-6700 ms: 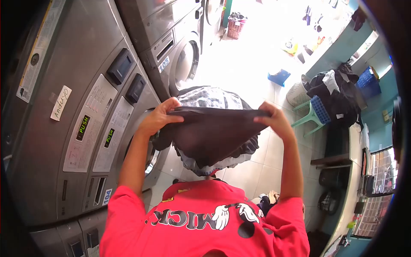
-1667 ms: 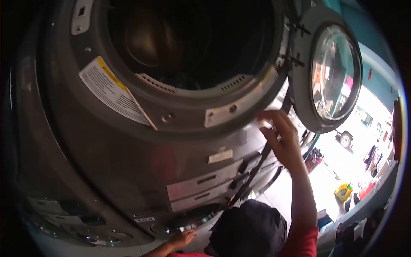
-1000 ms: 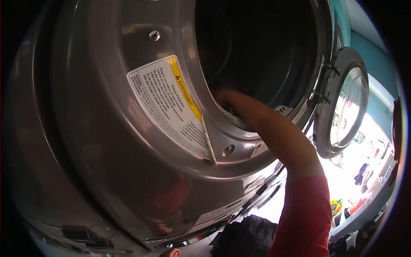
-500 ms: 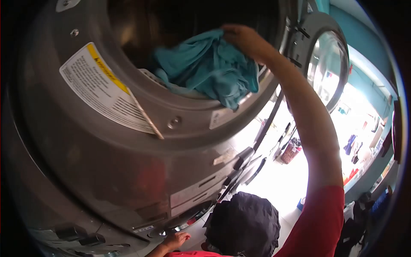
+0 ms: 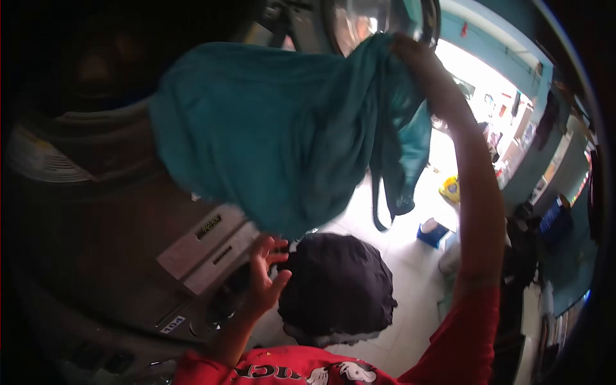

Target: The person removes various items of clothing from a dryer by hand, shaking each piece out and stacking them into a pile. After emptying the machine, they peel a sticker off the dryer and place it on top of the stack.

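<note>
A teal cloth (image 5: 256, 122) hangs stretched out in front of the dark dryer opening. My right hand (image 5: 414, 54) grips its upper right end, with a thin strap dangling below. Lower down, my left hand (image 5: 268, 273) is raised just under the cloth's bottom edge, its fingers apart and holding nothing. Beside the left hand is a dark, crumpled fabric bundle (image 5: 337, 285); what it rests on is hidden.
The dryer's round glass door (image 5: 359, 25) stands open at the top. A machine panel (image 5: 205, 244) is at the lower left. On the floor to the right are a blue-and-white box (image 5: 432, 232) and a yellow item (image 5: 450, 188).
The teal cloth has come out of the drum and spread out, held by my right hand. My left hand has risen towards it, fingers spread. The view has turned to the right.
</note>
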A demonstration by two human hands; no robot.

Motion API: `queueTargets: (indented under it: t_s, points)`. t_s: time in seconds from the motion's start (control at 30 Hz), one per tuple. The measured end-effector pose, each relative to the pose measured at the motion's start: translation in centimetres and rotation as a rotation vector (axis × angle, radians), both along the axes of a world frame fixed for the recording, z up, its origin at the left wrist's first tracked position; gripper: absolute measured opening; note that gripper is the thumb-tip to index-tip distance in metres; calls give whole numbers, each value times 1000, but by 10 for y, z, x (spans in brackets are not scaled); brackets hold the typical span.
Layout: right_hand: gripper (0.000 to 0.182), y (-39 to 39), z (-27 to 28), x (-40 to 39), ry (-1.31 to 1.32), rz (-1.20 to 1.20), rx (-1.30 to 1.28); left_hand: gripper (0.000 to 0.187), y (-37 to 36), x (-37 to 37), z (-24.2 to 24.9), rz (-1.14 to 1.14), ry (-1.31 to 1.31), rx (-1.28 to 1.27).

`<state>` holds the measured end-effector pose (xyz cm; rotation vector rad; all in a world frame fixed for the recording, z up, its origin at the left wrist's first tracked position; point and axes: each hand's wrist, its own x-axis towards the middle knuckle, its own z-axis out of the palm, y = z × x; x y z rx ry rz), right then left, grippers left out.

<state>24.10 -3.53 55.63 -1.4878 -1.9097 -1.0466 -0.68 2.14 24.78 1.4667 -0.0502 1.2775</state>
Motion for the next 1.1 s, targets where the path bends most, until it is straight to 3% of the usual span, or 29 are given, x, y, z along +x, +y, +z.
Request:
queueTargets:
  t_s: [0.03,0.07,0.1,0.13,0.17,0.2,0.23,0.3,0.37,0.43,0.5,0.57,0.63,0.7,0.77,0.83,0.93,0.97,1.03,1.1]
  points:
    - [35,-13,-26,-1,-230,-60,36,58,-13,14,9,-138,-182,-174]
    - [33,-27,-47,-6,233,-130,-328,65,-8,21,-21,-256,-72,-289]
    - [27,-32,-78,-15,714,19,-214,57,-10,30,-36,-330,-55,-457]
    - [33,-43,-100,-25,1104,-90,-236,53,-11,34,-45,-457,-124,-635]
    - [36,-53,-129,-9,1226,-22,-307,49,-11,38,-50,-577,-198,-812]
    - [37,-61,-159,-1,1244,-19,-227,49,-12,45,-45,-588,-180,-828]
    - [27,-72,-177,11,1254,-43,-310,43,-13,51,-35,-553,-163,-894]
    - [21,-92,-213,24,1626,6,-238,39,-12,65,-29,-523,-135,-968]
    - [19,-109,-245,44,1727,56,-192,37,-12,75,-34,-490,247,-894]
    - [18,-129,-262,54,1827,100,-130,44,-11,82,-42,-539,373,-1053]
    - [21,-137,-265,62,1911,103,-78,48,12,92,-67,-767,238,-1231]
    - [20,-144,-258,57,1978,143,-66,63,27,96,-60,-999,30,-1378]
    - [23,-141,-253,44,2056,341,-39,71,27,105,-72,-839,212,-1358]
    - [29,-132,-259,34,2120,391,-43,76,-13,117,-69,-456,492,-1231]
    - [32,-121,-275,32,2090,512,-171,85,-46,122,-96,-607,662,-845]
    - [35,-111,-277,20,2123,470,-156,93,-73,143,-139,-392,903,-443]
    - [34,-104,-282,16,2172,504,-135,97,-79,154,-201,-248,1122,-287]
    - [34,-105,-278,12,2161,525,-87,97,-77,154,-221,-248,1127,-291]
    - [33,-110,-270,3,2164,537,-38,98,-76,147,-258,113,1105,9]
    - [34,-117,-261,-9,1978,532,176,97,-73,139,-252,156,1154,-118]
